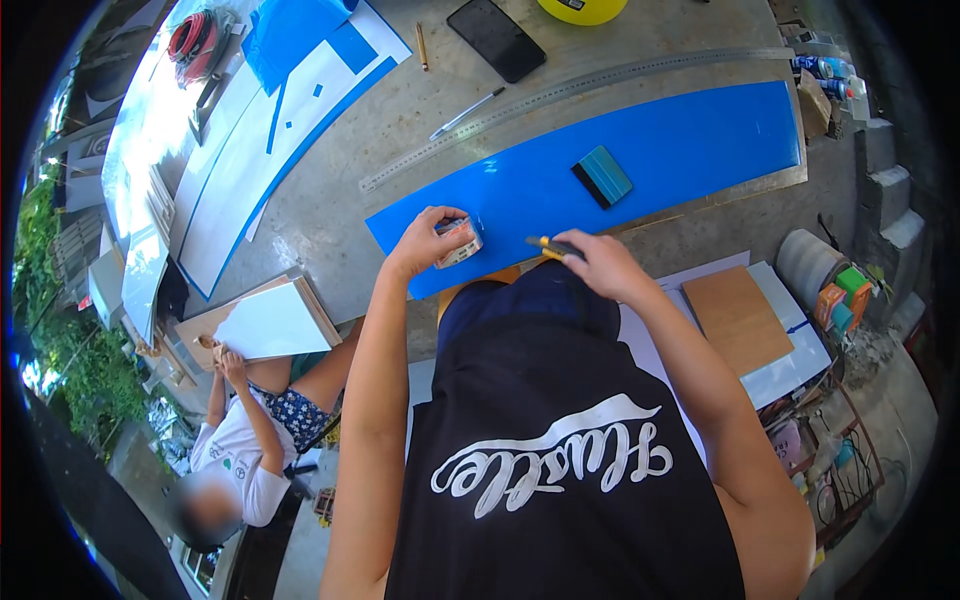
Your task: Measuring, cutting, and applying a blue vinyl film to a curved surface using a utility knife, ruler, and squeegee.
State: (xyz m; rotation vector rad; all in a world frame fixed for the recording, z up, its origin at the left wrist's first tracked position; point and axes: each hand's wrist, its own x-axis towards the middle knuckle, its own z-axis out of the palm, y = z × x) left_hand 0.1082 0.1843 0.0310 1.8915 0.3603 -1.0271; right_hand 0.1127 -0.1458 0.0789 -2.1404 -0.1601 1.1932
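A long blue sheet (690,140) lies along the near side of the work table. At its left end, my left hand (425,242) is closed around a small roll-like item (460,243) with a printed side and a clear edge, possibly a roll of tape; my fingers partly cover it. My right hand (606,266) grips a yellow-and-black utility knife (548,245) at the sheet's near edge, its tip pointing left. A teal squeegee (604,175) with a black edge rests on the sheet, beyond my right hand.
Beyond the sheet lie a long metal ruler (570,92), a pen (466,114), a pencil (421,46) and a black phone (497,38). Blue and white sheets (255,150) cover the far left. At left, a seated person (250,430) handles a white-topped board (270,322).
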